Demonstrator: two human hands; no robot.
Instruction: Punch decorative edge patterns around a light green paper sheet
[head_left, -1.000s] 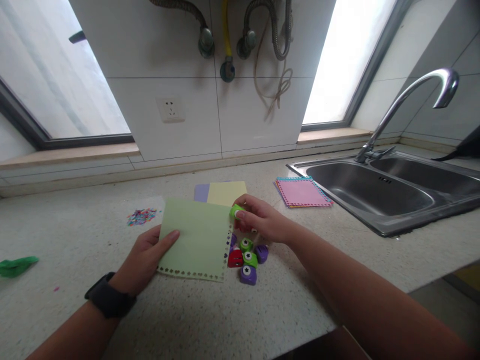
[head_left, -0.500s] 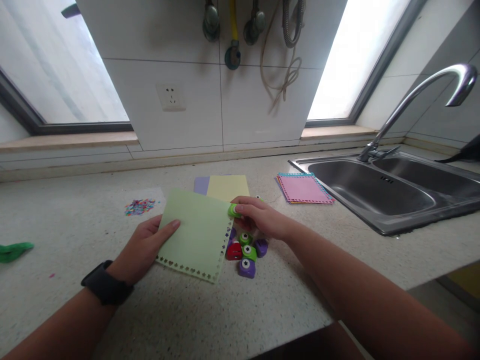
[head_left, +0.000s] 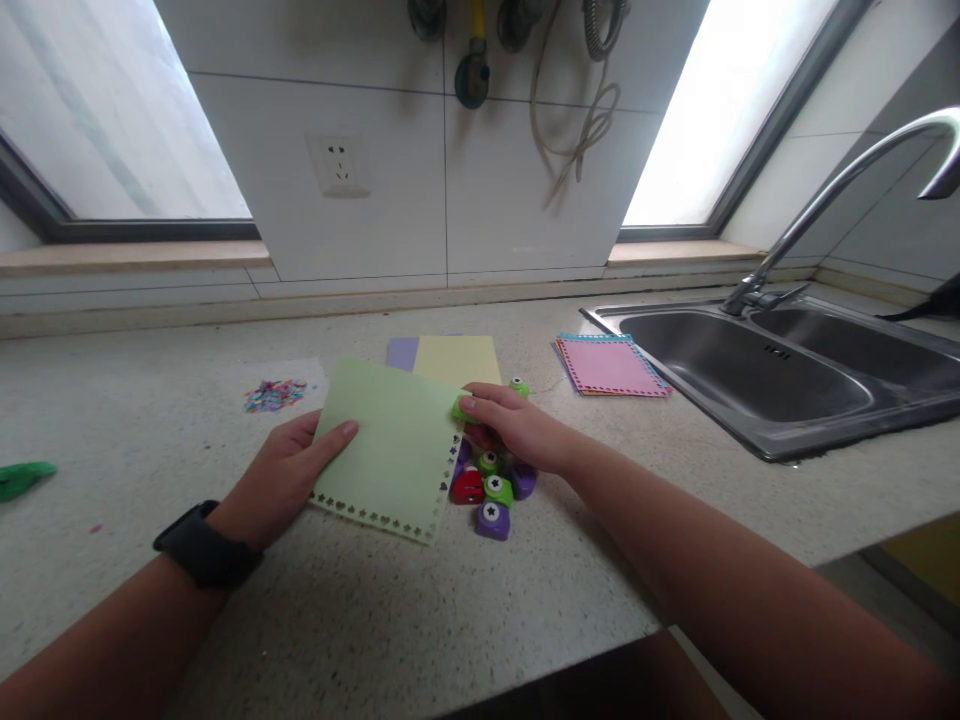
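Counter [head_left: 375,610] speckled, sink [head_left: 757,375] at right. Green sheet [head_left: 386,455] lies tilted at counter centre, punched border along its near and right edges, over yellow and purple sheets [head_left: 450,358]. Pink stack [head_left: 609,364] near the sink. Left hand [head_left: 281,480] grips the green sheet's left edge, thumb on top. Right hand [head_left: 517,430] fingers closed on a green punch [head_left: 461,407] at the sheet's right edge. Punch pile [head_left: 491,490] just beside it. Confetti [head_left: 274,394] at left.

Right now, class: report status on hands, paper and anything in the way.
Left hand holds green paper. Right hand grips green punch at its edge. Spare punches beside it.
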